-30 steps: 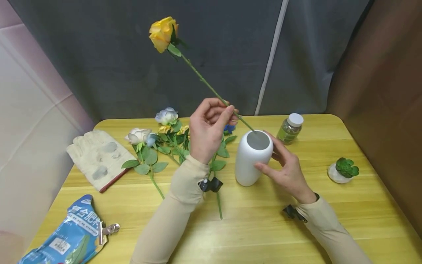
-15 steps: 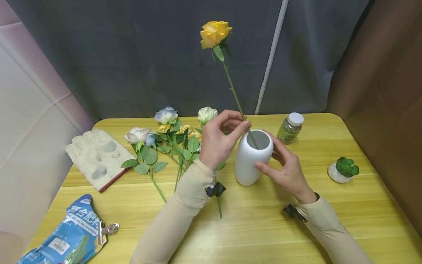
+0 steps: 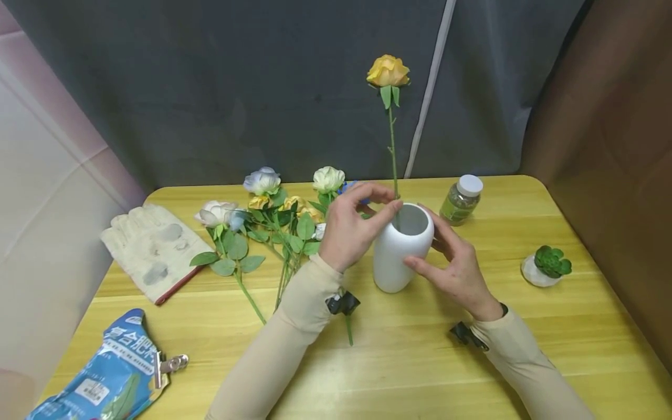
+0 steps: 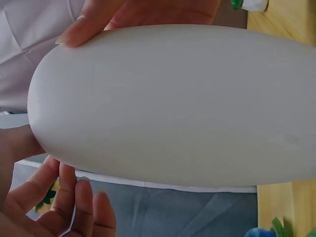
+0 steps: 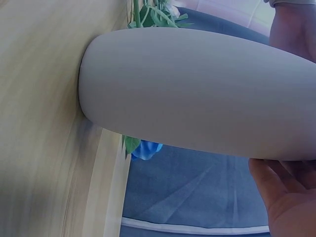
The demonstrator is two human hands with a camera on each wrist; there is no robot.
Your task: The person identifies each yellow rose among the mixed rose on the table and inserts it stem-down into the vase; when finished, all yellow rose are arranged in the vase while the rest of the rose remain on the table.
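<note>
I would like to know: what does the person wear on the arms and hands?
The left sleeve and right sleeve are long, plain and beige. One small black device sits near the left cuff, another near the right. The left hand and right hand are ungloved.

The sleeves (image 3: pixel 280 344) are long, beige and plain, fitting rather closely, with soft folds near the left cuff (image 3: pixel 326 267). Both hands (image 3: pixel 353 227) are bare. At each sleeve's end sits a small black device (image 3: pixel 343 303); the right cuff (image 3: pixel 489 328) shows also a dark band (image 3: pixel 505 311).
</note>
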